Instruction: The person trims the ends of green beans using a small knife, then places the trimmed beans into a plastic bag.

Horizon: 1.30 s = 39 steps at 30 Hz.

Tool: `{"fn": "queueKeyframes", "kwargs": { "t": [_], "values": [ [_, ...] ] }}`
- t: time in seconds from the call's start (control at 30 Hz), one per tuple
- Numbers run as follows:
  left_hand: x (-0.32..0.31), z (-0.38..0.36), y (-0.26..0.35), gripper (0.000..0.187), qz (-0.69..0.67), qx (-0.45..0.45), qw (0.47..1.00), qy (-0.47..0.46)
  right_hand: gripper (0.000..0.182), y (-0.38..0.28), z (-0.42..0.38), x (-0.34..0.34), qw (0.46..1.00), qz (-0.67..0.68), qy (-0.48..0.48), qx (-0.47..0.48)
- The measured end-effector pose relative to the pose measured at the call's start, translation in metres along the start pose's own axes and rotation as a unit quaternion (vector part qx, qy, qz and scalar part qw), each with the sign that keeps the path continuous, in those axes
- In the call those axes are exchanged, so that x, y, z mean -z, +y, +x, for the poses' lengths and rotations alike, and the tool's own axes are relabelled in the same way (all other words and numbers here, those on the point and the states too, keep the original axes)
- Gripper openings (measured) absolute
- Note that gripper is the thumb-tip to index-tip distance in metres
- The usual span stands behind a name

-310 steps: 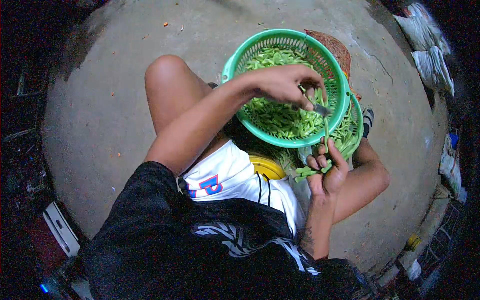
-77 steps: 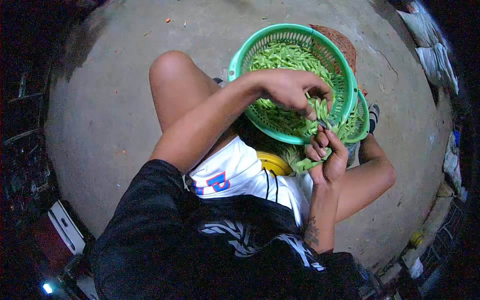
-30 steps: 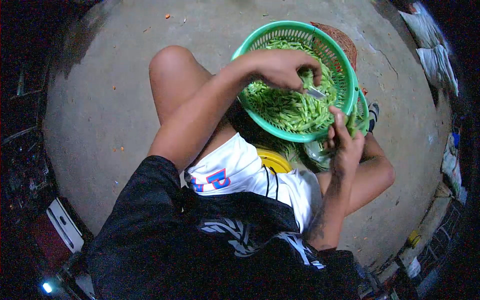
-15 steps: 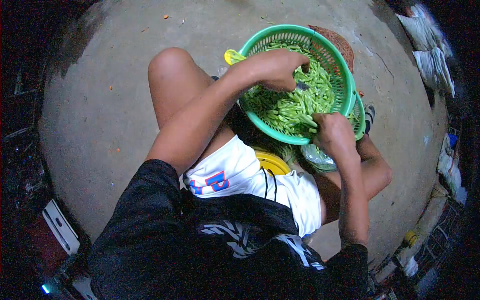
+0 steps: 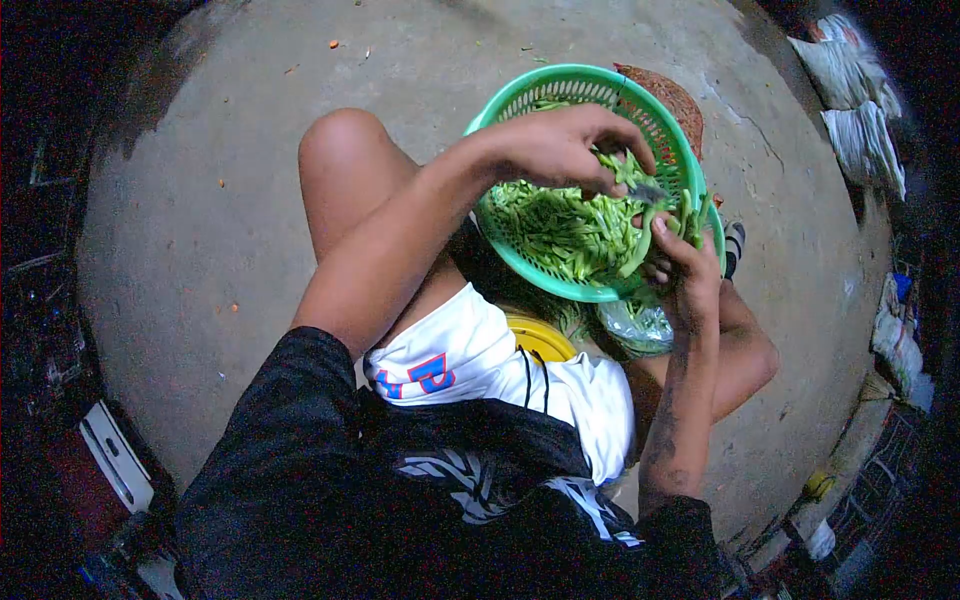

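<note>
My left hand is closed round a small knife, its dark blade jutting right over a green plastic basket. Against the blade, my right hand grips several green beans, some of which stick up past the fingers. Cut green bean pieces fill much of the basket, which sits in front of my legs. The knife's handle is hidden in my left fingers.
By my right knee lies a clear plastic bag with green contents. A yellow round container shows between my legs. Behind the basket is a reddish mesh sack; white sacks lie at the far right.
My right hand has risen from the basket's near rim with beans in its grip. My left hand has shifted right, bringing the blade to the beans.
</note>
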<state>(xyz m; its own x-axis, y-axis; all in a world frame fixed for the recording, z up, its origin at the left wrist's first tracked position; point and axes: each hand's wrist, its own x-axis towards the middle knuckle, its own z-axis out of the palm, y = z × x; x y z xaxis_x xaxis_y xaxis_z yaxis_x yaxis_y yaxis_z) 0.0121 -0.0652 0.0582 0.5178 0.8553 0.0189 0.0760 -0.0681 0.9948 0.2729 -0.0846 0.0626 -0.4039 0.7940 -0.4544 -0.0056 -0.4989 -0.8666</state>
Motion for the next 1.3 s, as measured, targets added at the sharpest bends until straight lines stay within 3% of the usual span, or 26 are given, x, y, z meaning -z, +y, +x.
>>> {"fn": "queueKeyframes", "kwargs": {
  "t": [0.07,0.13,0.27,0.33,0.47,0.53,0.57,0.73,1.03,1.13,1.2,1.23,1.3],
  "values": [
    [-0.007,0.004,-0.004,0.038,-0.008,-0.054,0.997,-0.046,0.023,0.005,-0.005,-0.004,0.999,0.033,0.003,-0.018],
    [-0.007,0.003,0.003,0.037,0.04,-0.038,0.998,-0.04,0.025,0.005,-0.012,-0.007,0.985,0.143,-0.067,-0.072],
    [-0.005,0.005,-0.005,0.036,0.059,-0.023,0.998,0.001,0.027,0.006,-0.036,-0.028,0.993,0.09,0.041,-0.061],
    [-0.006,0.004,-0.006,0.036,0.07,-0.024,0.997,0.024,0.026,0.012,-0.044,-0.03,0.994,0.077,0.051,-0.053],
    [-0.01,0.006,-0.006,0.038,0.074,-0.021,0.997,0.004,0.025,0.022,-0.049,-0.023,0.983,0.176,0.039,-0.045],
    [-0.011,0.006,-0.006,0.038,0.081,-0.02,0.997,-0.006,0.025,0.024,-0.05,-0.018,0.933,0.337,-0.022,-0.121],
    [-0.012,0.007,-0.006,0.038,0.086,-0.023,0.996,-0.003,0.025,0.025,-0.051,-0.018,0.928,0.351,-0.029,-0.12],
    [-0.012,0.006,-0.01,0.039,0.083,-0.011,0.997,0.001,0.025,0.039,-0.059,-0.015,0.943,0.321,-0.004,-0.089],
    [-0.022,0.009,-0.005,0.042,0.124,-0.047,0.991,-0.007,0.022,0.042,-0.062,-0.015,0.902,0.42,-0.036,-0.092],
    [-0.014,0.01,-0.012,0.038,0.095,-0.035,0.994,-0.035,0.021,0.048,-0.065,-0.012,0.892,0.439,-0.054,-0.087],
    [0.001,0.009,-0.016,0.034,0.004,0.039,0.999,-0.034,0.021,0.051,-0.065,-0.007,0.891,0.442,-0.065,-0.082],
    [0.006,0.01,-0.017,0.034,0.04,0.068,0.997,-0.021,0.021,0.052,-0.066,-0.005,0.89,0.443,-0.067,-0.08],
    [0.004,0.011,-0.019,0.036,0.039,0.043,0.997,-0.042,0.021,0.053,-0.066,-0.004,0.893,0.441,-0.058,-0.077]
  ]
}}
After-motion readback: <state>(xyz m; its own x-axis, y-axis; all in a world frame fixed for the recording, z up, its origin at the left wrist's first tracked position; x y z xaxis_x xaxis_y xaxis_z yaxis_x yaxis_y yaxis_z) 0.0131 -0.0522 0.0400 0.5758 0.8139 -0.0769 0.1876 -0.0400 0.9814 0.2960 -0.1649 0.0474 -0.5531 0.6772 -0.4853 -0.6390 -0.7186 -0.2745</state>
